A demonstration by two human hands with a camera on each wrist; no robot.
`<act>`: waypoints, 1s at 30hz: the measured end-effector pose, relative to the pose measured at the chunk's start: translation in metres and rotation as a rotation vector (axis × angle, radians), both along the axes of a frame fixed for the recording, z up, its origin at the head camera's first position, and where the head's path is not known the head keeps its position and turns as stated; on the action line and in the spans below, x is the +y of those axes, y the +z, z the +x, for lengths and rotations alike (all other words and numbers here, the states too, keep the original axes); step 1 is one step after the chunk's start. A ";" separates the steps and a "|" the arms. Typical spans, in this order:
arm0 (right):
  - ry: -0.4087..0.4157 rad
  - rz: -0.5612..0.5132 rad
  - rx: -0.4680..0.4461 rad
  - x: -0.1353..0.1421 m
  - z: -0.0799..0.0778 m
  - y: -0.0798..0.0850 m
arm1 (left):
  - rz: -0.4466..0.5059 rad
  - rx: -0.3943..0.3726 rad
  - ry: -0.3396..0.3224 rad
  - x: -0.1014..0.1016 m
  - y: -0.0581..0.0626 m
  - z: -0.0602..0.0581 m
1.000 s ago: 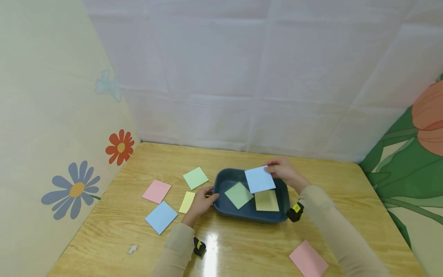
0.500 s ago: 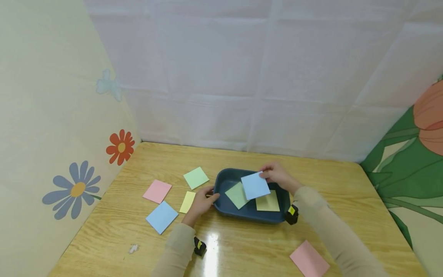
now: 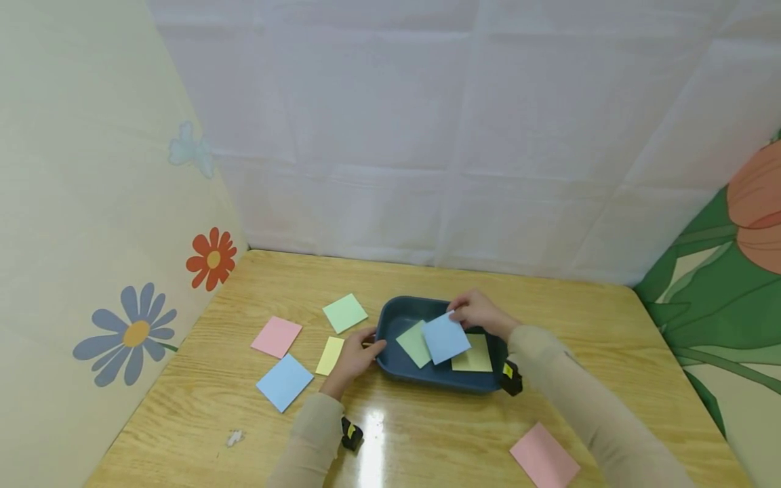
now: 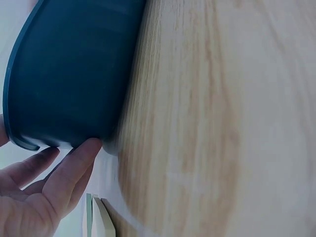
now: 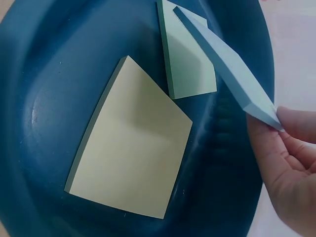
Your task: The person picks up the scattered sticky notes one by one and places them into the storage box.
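A dark blue tray (image 3: 395, 313) lies on the table, with a green sticky-note pad (image 3: 411, 344) and a yellow sticky-note pad (image 3: 479, 358) inside, lying apart. My left hand (image 3: 355, 356) grips the tray's left end; the left wrist view shows fingers (image 4: 74, 170) against its outer wall, the thumb partly cut off near the rim. My right hand (image 3: 486, 316) pinches a blue sticky-note pad (image 3: 447, 339) by one corner. In the right wrist view this pad (image 5: 229, 66) is tilted above the tray, partly in front of the green one.
Left of the tray lie a second green pad (image 3: 345, 313), a pink pad (image 3: 276, 337), another blue pad (image 3: 285, 383) and a yellow pad (image 3: 329, 356) partly behind my left hand. Another pink pad (image 3: 544, 456) lies at front right. A white cloth (image 3: 390, 135) hangs behind the table.
My right hand has moved left and slightly toward me with the blue sticky-note pad, from above the tray's right part to over its middle. The left hand and tray stay put.
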State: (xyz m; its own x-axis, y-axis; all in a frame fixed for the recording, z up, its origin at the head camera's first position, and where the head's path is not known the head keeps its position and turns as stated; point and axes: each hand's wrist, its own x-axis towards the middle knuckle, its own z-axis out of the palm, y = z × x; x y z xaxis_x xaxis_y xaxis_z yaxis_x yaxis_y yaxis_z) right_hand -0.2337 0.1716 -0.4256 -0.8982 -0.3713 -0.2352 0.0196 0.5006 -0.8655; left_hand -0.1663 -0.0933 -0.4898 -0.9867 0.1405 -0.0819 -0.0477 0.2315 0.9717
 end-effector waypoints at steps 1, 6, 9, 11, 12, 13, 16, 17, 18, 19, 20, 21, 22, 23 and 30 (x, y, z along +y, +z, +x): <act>0.002 0.009 -0.001 -0.001 0.000 0.000 | 0.002 0.004 -0.002 0.000 0.000 0.000; -0.005 0.054 -0.009 -0.003 -0.001 -0.004 | -0.003 0.005 -0.006 0.000 0.000 0.000; -0.019 0.080 -0.014 -0.004 -0.002 -0.007 | -0.008 0.003 -0.006 0.000 0.000 0.000; -0.022 0.100 -0.007 -0.004 -0.001 -0.006 | -0.008 0.004 -0.006 0.000 0.000 0.000; -0.028 0.112 -0.005 -0.005 0.000 -0.006 | -0.006 0.004 -0.008 0.000 0.000 0.000; -0.030 0.123 -0.001 -0.005 0.001 -0.005 | -0.004 0.005 -0.008 0.000 0.000 0.000; -0.032 0.153 0.024 -0.005 0.003 -0.003 | 0.001 0.006 -0.008 0.001 -0.001 0.000; -0.037 0.157 0.028 -0.005 0.004 -0.003 | 0.004 0.008 -0.009 0.001 0.000 0.000; -0.038 0.163 0.034 -0.005 0.005 -0.002 | 0.004 0.009 -0.009 0.000 0.000 0.001; -0.035 0.170 0.042 -0.004 0.006 -0.001 | 0.002 0.011 -0.009 0.000 0.000 0.001; -0.033 0.177 0.053 -0.004 0.007 -0.001 | -0.001 0.014 -0.010 0.000 0.000 0.002; -0.033 0.183 0.060 -0.004 0.008 0.000 | -0.004 0.019 -0.012 0.000 0.000 0.002; -0.034 0.185 0.067 -0.003 0.009 0.001 | -0.009 0.019 -0.011 -0.001 0.000 0.002; -0.039 0.188 0.073 -0.003 0.010 0.002 | -0.013 0.020 -0.009 -0.001 0.001 0.002; -0.028 0.229 0.139 0.003 0.012 0.008 | -0.023 0.017 -0.006 -0.001 0.002 0.002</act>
